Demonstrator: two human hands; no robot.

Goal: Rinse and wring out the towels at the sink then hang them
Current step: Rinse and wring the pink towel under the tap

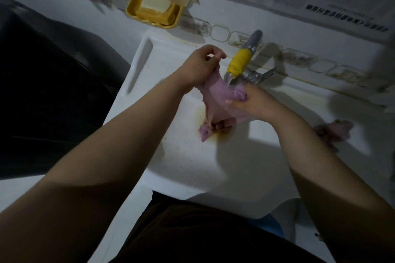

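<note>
Under tap (241, 60): both hands' fingers (205, 54) curled, apparently gripping pink towel (215, 96).

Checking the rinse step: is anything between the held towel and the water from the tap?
Nothing visible. Left hand and right hand hold the pink towel directly under the yellow tap nozzle; water lands on it. A second towel lies aside on the sink.

Towel (215, 100) hangs over sink (192, 168) centre, held btwn left hand (198, 66) at 11 o'clock & right hand (250, 102) at 3, tap (241, 60) just behind at 1, soap dish (132, 6) on wall farther at 11, 2nd towel (335, 132) on rim at 3.
</note>
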